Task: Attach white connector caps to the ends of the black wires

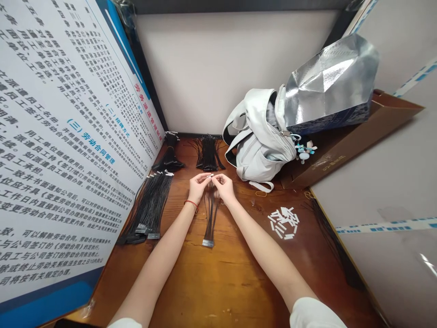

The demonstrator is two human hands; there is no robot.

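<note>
Carefully, my left hand [198, 186] and right hand [224, 186] clamp fingers on the wire harness [209, 214], raised so leads hang untangled

Left: we see a printed notice board [68, 136] standing beside the wooden table [221, 282].
Back: we find a pale grey backpack [259, 146] touching a silver foil bag [327, 82].
Under bag: a brown cardboard box [358, 132].
Right: small white pieces [283, 222], heaped.
Beside board: black wire bundles [150, 205].

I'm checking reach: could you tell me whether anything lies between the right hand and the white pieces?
Nothing visible: only bare table lies between the right hand, which holds the wires, and the white pieces.
</note>
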